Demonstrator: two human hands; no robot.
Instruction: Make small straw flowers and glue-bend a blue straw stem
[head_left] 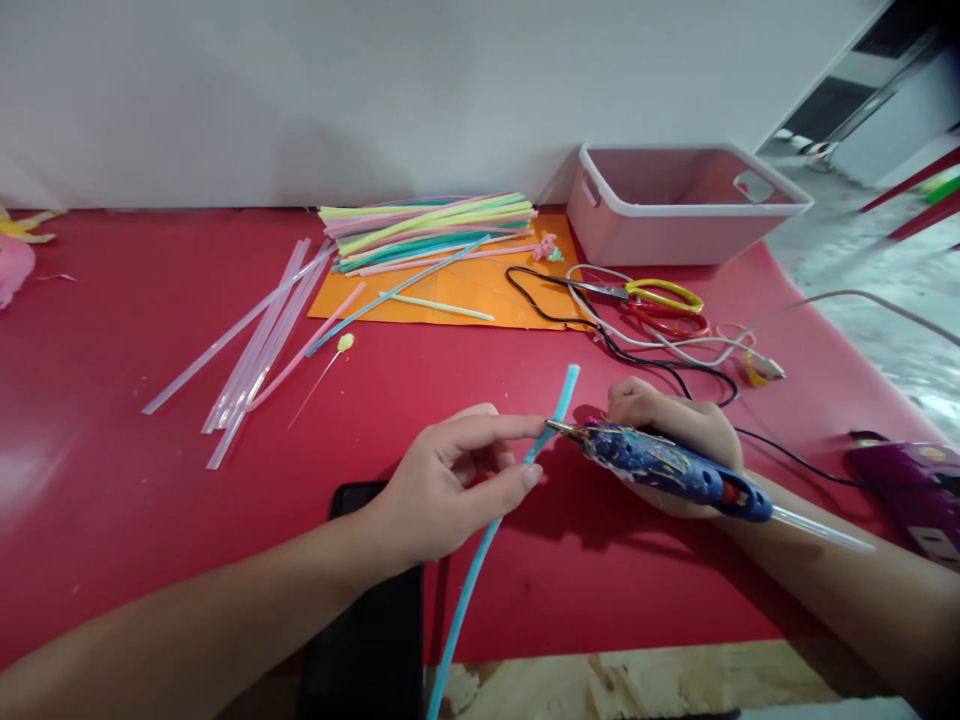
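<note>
Between the thumb and fingers of my left hand (450, 475) is a light blue pipe cleaner (480, 560), its short upper end rising past the fingertips and its long end hanging toward the bottom edge. My right hand (675, 440) is wrapped round a blue hot glue gun (660, 465) crusted with dried glue. A clear glue stick (821, 528) juts from the gun's rear. The metal nozzle points left and meets the pipe cleaner near my left index fingertip; whether glue is coming out I cannot make out.
A bundle of pipe cleaners (435, 230) lies on orange paper (420, 312). Clear pinkish sticks (262, 350) lie left of it. Scissors (664, 296) and tangled cables (622, 350) sit before a pink bin (675, 235). A black tray-like object (375, 630) is under my left forearm; a purple device (900, 480) stands right.
</note>
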